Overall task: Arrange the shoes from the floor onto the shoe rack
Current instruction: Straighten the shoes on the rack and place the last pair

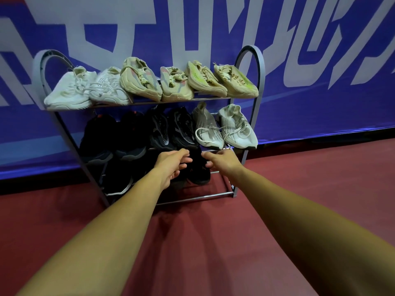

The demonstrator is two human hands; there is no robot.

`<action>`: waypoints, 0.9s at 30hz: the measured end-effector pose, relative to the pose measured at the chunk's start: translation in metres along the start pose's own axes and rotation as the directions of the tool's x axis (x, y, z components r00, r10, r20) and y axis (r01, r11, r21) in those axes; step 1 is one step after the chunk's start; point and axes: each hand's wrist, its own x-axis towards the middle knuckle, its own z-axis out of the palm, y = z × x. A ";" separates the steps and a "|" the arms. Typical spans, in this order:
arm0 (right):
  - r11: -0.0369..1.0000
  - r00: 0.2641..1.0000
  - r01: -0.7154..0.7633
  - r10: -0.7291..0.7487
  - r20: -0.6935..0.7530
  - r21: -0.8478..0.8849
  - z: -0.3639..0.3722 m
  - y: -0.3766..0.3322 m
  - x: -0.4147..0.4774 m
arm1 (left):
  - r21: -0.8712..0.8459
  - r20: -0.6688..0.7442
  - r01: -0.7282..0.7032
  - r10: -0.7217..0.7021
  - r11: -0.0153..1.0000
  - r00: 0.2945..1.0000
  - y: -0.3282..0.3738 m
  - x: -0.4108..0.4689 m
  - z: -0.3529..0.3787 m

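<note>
A grey metal shoe rack (260, 67) with three tiers stands against the wall. Both my arms reach into its bottom tier. My left hand (171, 165) grips the edge of a black shoe (179, 181) that it mostly hides. My right hand (222, 161) holds a second black shoe (198, 174) right beside it, toe pointing toward me. Another black shoe with a white sole (117, 185) sits at the bottom left. The middle tier carries several black shoes (130, 135) and two white knit shoes (237, 129). The top tier has several white and beige sneakers (139, 80).
A blue and white banner (320, 50) covers the wall behind the rack. The floor (203, 242) is dark red, and no shoes lie on the part in view. The right part of the bottom tier shows bare rails (215, 195).
</note>
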 end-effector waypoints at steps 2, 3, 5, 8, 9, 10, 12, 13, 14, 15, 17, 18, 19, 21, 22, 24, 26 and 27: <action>0.992 1.000 -0.011 0.014 0.024 -0.126 0.006 0.002 0.001 | 0.025 -0.005 -0.006 0.006 1.000 1.000 -0.004 -0.002 -0.008; 0.987 0.999 -0.012 0.019 0.038 -0.158 0.010 0.002 0.000 | 0.044 -0.013 -0.006 0.007 0.999 1.000 -0.008 -0.003 -0.014; 0.984 0.998 -0.009 0.020 0.059 -0.180 0.019 0.002 -0.001 | 0.106 -0.026 -0.002 0.005 0.994 1.000 -0.016 -0.003 -0.028; 0.975 0.997 0.007 0.010 0.074 -0.222 0.038 0.003 0.000 | 0.181 -0.053 0.007 0.002 0.984 0.999 -0.027 -0.003 -0.055; 0.967 0.996 0.010 0.012 0.083 -0.253 0.045 0.004 0.000 | 0.204 -0.069 0.006 0.008 0.979 0.998 -0.030 -0.003 -0.065; 0.959 0.995 0.019 0.009 0.096 -0.284 0.054 0.005 0.001 | 0.226 -0.091 0.002 0.020 0.974 0.996 -0.033 -0.003 -0.075; 0.937 0.990 0.042 0.007 0.141 -0.346 0.073 0.006 0.003 | 0.262 -0.140 -0.011 0.049 0.965 0.989 -0.037 -0.003 -0.094; 0.925 0.987 0.057 0.005 0.164 -0.375 0.082 0.005 0.003 | 0.282 -0.160 -0.012 0.060 0.959 0.985 -0.039 -0.003 -0.102; 0.914 0.983 0.071 0.003 0.182 -0.399 0.091 0.004 0.003 | 0.303 -0.176 -0.009 0.065 0.953 0.982 -0.041 -0.003 -0.111; 0.906 0.980 0.082 0.003 0.200 -0.416 0.099 0.003 0.003 | 0.323 -0.186 -0.006 0.069 0.947 0.980 -0.043 -0.001 -0.119; 0.898 0.972 0.100 0.004 0.234 -0.428 0.116 0.001 0.003 | 0.351 -0.194 0.006 0.067 0.936 0.979 -0.047 0.002 -0.133; 0.895 0.968 0.107 0.006 0.251 -0.433 0.124 0.001 0.004 | 0.366 -0.195 0.011 0.066 0.930 0.979 -0.049 0.004 -0.138; 0.892 0.964 0.116 0.005 0.265 -0.436 0.131 0.001 0.004 | 0.386 -0.197 0.017 0.064 0.922 0.978 -0.051 0.006 -0.144; 0.886 0.960 0.125 0.006 0.280 -0.447 0.144 0.001 0.007 | 0.434 -0.195 0.037 0.054 0.900 0.979 -0.055 0.009 -0.155; 0.881 0.959 0.127 0.009 0.284 -0.455 0.149 0.002 0.009 | 0.457 -0.191 0.046 0.047 0.888 0.981 -0.057 0.010 -0.161; 0.873 0.956 0.127 0.019 0.294 -0.470 0.159 0.005 0.014 | 0.482 -0.188 0.065 0.030 0.874 0.982 -0.065 0.015 -0.174; 0.862 0.952 0.117 0.045 0.303 -0.493 0.168 0.008 0.019 | 0.534 -0.196 0.089 0.021 0.841 0.980 -0.072 0.019 -0.186; 0.851 0.949 0.113 0.061 0.310 -0.513 0.171 0.011 0.021 | 0.578 -0.196 0.103 0.016 0.809 0.980 -0.075 0.021 -0.192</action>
